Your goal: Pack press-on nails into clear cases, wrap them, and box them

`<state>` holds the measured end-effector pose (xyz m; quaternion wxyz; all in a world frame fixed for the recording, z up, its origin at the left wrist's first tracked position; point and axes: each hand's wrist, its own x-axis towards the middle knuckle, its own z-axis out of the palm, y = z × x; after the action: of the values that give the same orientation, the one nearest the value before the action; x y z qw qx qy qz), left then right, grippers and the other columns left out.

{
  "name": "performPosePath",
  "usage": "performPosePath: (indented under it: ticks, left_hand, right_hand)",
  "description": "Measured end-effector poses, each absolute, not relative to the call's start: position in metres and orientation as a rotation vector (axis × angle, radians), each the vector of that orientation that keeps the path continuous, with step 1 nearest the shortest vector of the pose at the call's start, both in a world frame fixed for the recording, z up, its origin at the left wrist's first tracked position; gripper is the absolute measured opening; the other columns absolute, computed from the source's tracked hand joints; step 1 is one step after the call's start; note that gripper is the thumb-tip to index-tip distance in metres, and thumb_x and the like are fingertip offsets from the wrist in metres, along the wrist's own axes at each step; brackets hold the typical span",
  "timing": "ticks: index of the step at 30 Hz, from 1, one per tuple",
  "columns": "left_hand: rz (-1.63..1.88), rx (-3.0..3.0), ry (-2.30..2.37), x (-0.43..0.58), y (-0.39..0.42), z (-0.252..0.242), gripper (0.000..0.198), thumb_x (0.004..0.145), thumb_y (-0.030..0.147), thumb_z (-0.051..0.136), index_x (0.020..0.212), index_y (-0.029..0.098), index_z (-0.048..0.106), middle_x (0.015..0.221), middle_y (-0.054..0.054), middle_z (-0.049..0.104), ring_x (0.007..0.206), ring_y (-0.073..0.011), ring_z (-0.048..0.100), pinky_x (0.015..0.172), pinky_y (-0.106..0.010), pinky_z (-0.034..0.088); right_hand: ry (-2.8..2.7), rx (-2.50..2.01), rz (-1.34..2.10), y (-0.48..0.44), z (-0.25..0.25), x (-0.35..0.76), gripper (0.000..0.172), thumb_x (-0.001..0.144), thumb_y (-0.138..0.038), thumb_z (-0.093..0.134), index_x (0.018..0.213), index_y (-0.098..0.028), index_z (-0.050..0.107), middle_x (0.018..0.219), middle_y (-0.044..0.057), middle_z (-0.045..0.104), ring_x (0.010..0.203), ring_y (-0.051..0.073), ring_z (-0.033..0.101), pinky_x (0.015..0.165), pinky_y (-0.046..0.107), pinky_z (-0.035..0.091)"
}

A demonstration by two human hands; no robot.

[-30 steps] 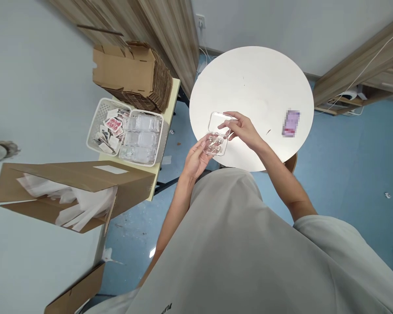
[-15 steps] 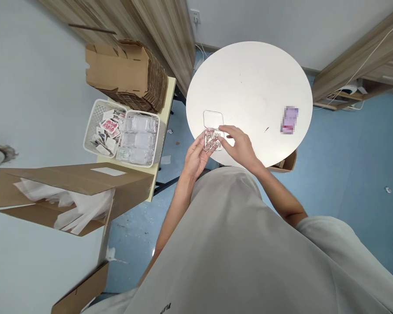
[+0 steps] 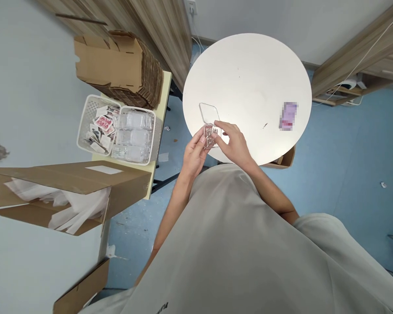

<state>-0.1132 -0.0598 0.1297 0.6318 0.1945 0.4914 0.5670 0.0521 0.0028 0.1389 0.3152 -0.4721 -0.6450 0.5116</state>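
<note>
A small clear plastic case (image 3: 208,141) with its lid (image 3: 210,114) swung up is over the near edge of the round table. My left hand (image 3: 193,155) grips it from the left and below. Across its right side lies my right hand (image 3: 236,145), thumb over the inside and the fingertips at the hinge edge, so the case is pinched between them. Several small shiny pieces sit in the case; their kind is too small to make out, and the right thumb hides part of them.
The white round table (image 3: 249,78) bears a blurred purple item (image 3: 288,116). To the left, a side table holds a white basket (image 3: 81,131) of printed cards, another basket (image 3: 153,144) of clear cases, and stacked flat cardboard (image 3: 111,61). An open carton (image 3: 127,187) contains white sheets.
The raised lid has tilted further toward closing. My right hand has shifted left, its thumb further over the case. The whole view has moved slightly.
</note>
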Motion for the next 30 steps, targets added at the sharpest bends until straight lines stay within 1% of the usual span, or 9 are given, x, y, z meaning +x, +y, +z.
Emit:
performPosePath:
  ticks: [4,7,10,13,16,20,22,27,30]
  left_hand:
    - [1.298,0.573,1.181,-0.109,-0.063,0.139,0.059,0.100,0.057,0.087,0.152,0.031,0.077,0.173,-0.009,0.065,0.173,-0.0362,0.046,0.141,-0.051,0.043]
    - [1.296,0.738,1.211,-0.105,-0.066,0.150,0.057,0.100,0.057,0.088,0.149,0.030,0.079,0.172,-0.008,0.065,0.174,-0.0367,0.044,0.143,-0.050,0.038]
    - [1.276,0.830,1.237,-0.104,-0.068,0.156,0.056,0.099,0.057,0.089,0.146,0.028,0.081,0.172,-0.008,0.066,0.176,-0.0375,0.040,0.144,-0.051,0.037]
    - [1.311,0.794,1.311,-0.110,-0.067,0.151,0.058,0.098,0.059,0.089,0.147,0.030,0.080,0.172,-0.009,0.065,0.174,-0.0379,0.043,0.142,-0.053,0.041]
    - [1.402,0.673,1.414,-0.122,-0.063,0.139,0.062,0.096,0.062,0.091,0.148,0.030,0.078,0.170,-0.010,0.067,0.168,-0.0376,0.053,0.136,-0.050,0.049]
    - [1.294,0.541,1.312,-0.137,-0.059,0.128,0.057,0.095,0.061,0.092,0.137,0.024,0.082,0.150,-0.013,0.079,0.146,-0.0358,0.074,0.122,-0.049,0.063]
    - [1.261,0.508,1.271,-0.140,-0.057,0.128,0.054,0.093,0.058,0.094,0.134,0.024,0.082,0.142,-0.012,0.083,0.136,-0.0336,0.080,0.117,-0.047,0.067]
    - [1.295,0.542,1.281,-0.142,-0.057,0.131,0.055,0.087,0.057,0.100,0.128,0.025,0.082,0.132,-0.009,0.086,0.125,-0.0295,0.083,0.107,-0.040,0.071]
    - [1.291,0.568,1.297,-0.142,-0.057,0.135,0.056,0.086,0.056,0.100,0.128,0.024,0.081,0.131,-0.010,0.086,0.125,-0.0299,0.083,0.104,-0.039,0.072]
  right_hand:
    - [-1.642,-1.264,1.387,-0.002,0.149,0.041,0.064,0.103,-0.076,0.074,0.151,-0.034,0.074,0.160,0.011,0.071,0.153,0.037,0.061,0.123,0.058,0.063]
    - [-1.519,-1.259,1.432,-0.004,0.152,0.034,0.067,0.099,-0.081,0.076,0.146,-0.033,0.074,0.157,0.012,0.071,0.149,0.035,0.066,0.117,0.052,0.067]
    - [-1.373,-1.251,1.502,-0.003,0.149,0.031,0.068,0.100,-0.087,0.070,0.140,-0.031,0.074,0.150,0.012,0.075,0.148,0.033,0.068,0.115,0.049,0.068]
    - [-1.267,-1.226,1.607,0.002,0.146,0.032,0.073,0.099,-0.093,0.063,0.138,-0.031,0.073,0.142,0.013,0.079,0.143,0.032,0.071,0.113,0.048,0.069]
    - [-1.232,-1.183,1.733,0.005,0.147,0.034,0.078,0.096,-0.097,0.062,0.138,-0.032,0.071,0.136,0.012,0.082,0.137,0.030,0.075,0.108,0.049,0.071]
    - [-1.156,-1.143,1.794,0.003,0.149,0.033,0.079,0.096,-0.097,0.062,0.136,-0.030,0.072,0.138,0.012,0.082,0.134,0.030,0.077,0.104,0.047,0.072]
    - [-1.125,-1.161,1.799,0.002,0.151,0.032,0.076,0.097,-0.095,0.064,0.136,-0.030,0.073,0.136,0.012,0.082,0.135,0.030,0.076,0.105,0.047,0.072]
    - [-1.162,-1.207,1.783,0.001,0.151,0.032,0.068,0.099,-0.089,0.068,0.135,-0.031,0.076,0.130,0.008,0.083,0.133,0.028,0.077,0.106,0.044,0.072]
    - [-1.214,-1.211,1.754,0.001,0.148,0.034,0.068,0.100,-0.089,0.066,0.135,-0.031,0.076,0.132,0.008,0.082,0.130,0.028,0.077,0.107,0.044,0.072]
